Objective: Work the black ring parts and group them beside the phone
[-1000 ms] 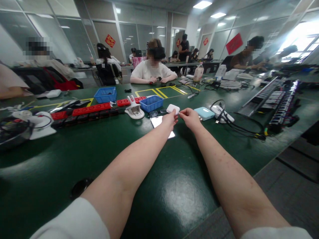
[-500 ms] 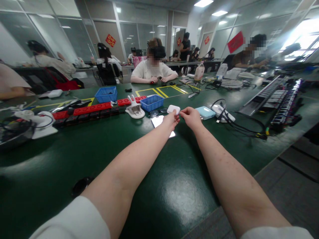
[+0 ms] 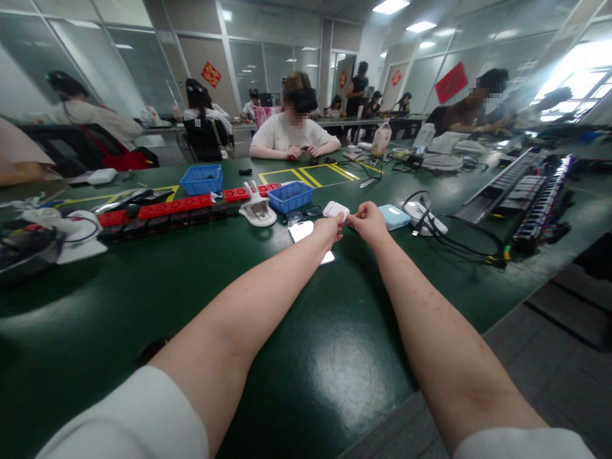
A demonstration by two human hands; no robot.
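Both my arms stretch out over the dark green table (image 3: 296,357). My left hand (image 3: 329,231) is closed on a small white rounded case (image 3: 335,210), held just above the table. My right hand (image 3: 367,222) is pinched shut right beside it, fingertips meeting the case's right edge; what it pinches is too small to make out. Under my left hand lies a white phone (image 3: 302,233), flat on the table. A light blue case (image 3: 396,217) rests just right of my right hand.
A blue basket (image 3: 291,196), a white clamp stand (image 3: 258,210) and glasses (image 3: 306,214) sit behind my hands. Red and black strips (image 3: 157,210) run left. Black cables (image 3: 459,239) and a keyboard-like rack (image 3: 535,191) lie right. A person sits across the table; others work behind.
My hands and the white case have stayed together, shifting only slightly; my right fingertips have closed in tighter against the case.
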